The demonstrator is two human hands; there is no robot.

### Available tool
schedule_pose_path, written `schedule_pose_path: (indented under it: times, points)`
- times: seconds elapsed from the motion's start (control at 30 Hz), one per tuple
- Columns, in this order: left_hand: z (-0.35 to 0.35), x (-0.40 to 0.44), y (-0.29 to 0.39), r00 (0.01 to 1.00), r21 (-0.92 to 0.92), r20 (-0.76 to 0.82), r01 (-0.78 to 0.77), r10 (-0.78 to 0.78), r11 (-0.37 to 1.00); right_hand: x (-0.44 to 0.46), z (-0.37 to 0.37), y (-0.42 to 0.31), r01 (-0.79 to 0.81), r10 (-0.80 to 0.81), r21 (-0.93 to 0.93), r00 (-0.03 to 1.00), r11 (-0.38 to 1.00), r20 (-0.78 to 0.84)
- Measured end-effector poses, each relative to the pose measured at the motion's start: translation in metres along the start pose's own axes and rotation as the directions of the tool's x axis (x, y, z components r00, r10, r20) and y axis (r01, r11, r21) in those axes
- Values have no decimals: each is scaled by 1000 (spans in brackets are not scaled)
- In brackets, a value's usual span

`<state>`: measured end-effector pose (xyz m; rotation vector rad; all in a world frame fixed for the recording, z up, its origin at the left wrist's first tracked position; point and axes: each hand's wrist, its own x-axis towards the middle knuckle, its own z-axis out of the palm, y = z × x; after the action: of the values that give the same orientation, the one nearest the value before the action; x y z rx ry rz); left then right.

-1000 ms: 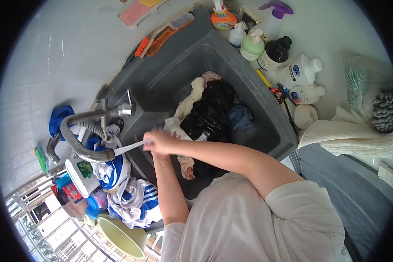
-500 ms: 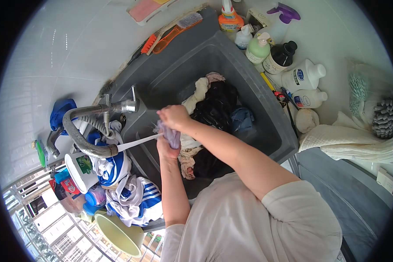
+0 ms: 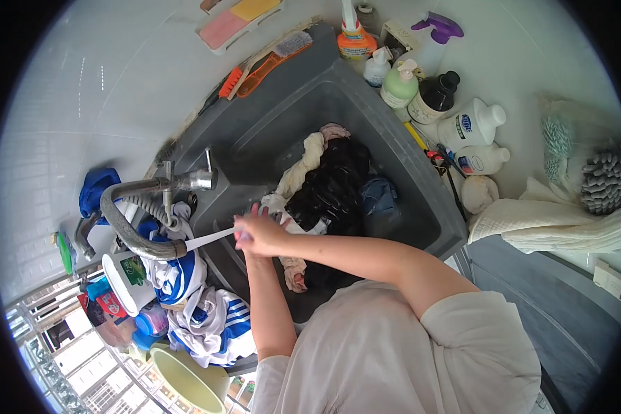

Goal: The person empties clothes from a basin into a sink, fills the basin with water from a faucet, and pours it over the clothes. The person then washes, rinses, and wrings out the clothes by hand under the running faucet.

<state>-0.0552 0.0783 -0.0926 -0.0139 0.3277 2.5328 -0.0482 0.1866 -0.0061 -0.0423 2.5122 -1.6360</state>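
My right hand (image 3: pixel 263 236) is closed over my left hand (image 3: pixel 255 212), in the stream from the tap (image 3: pixel 169 247). Between them a small bit of lilac cloth (image 3: pixel 243 236) shows; the rest of it is covered by the fingers. Most of my left hand is hidden underneath, with only its fingertips showing past the right one. Below the hands, in the grey sink (image 3: pixel 283 131), lies a heap of wet laundry: a black garment (image 3: pixel 334 183), a cream cloth (image 3: pixel 302 165) and a blue denim piece (image 3: pixel 379 196).
Blue-and-white clothes (image 3: pixel 217 324) lie at the left of the sink beside a white tub (image 3: pixel 127 283) and a pale yellow basin (image 3: pixel 186 379). Brushes (image 3: pixel 262 72) rest on the back rim. Several bottles (image 3: pixel 469 124) line the right ledge, near a folded cream towel (image 3: pixel 552 221).
The lilac cloth, plainly visible before, is now mostly covered. My right hand has come down and left onto my left hand, under the water. The view has shifted slightly.
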Motion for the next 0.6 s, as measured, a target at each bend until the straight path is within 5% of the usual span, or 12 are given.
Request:
schedule_pose_path:
  times: [0.03, 0.07, 0.13, 0.2, 0.23, 0.27, 0.33, 0.37, 0.5, 0.57, 0.6]
  points:
    - [3, 4, -2, 942, 2, -323, -95, 90, 995, -6, 0, -14, -37, 45, -293, 999, 956, 22]
    - [6, 7, -3, 774, 35, -610, -184, 167, 982, -7, 5, -10, -39, 47, -293, 999, 955, 21]
    - [36, -2, -17, 932, 446, -114, -261, 344, 856, -7, 16, 1, 290, -402, -458, 900, 840, -168]
    - [32, -1, -12, 945, 396, -187, -178, 269, 901, 11, 2, 17, 366, -370, -169, 929, 915, 7]
    - [29, 3, -8, 951, 336, -251, -88, 179, 938, 19, 2, 22, 486, -542, -293, 826, 823, -155]
    - [25, 8, -5, 947, 267, -309, 3, 83, 964, 27, 1, 28, 489, -545, -292, 824, 822, -153]
    - [41, 25, -6, 907, 108, -403, 180, -123, 978, 42, -12, 34, 222, -259, -231, 954, 947, -148]
    - [59, 33, -20, 694, 300, -717, 216, 70, 929, 50, -21, 40, 167, -208, -212, 961, 963, -183]
    - [76, 28, -4, 744, 259, -668, 251, -15, 932, 65, -42, 77, 7, -33, -123, 978, 992, -206]
    - [73, 18, 8, 805, 613, -514, 103, 297, 783, 61, -47, 106, -79, 50, -129, 975, 988, -214]
    - [76, 17, 17, 793, 631, -501, 60, 347, 774, 55, -51, 118, -128, 102, -124, 975, 984, -198]
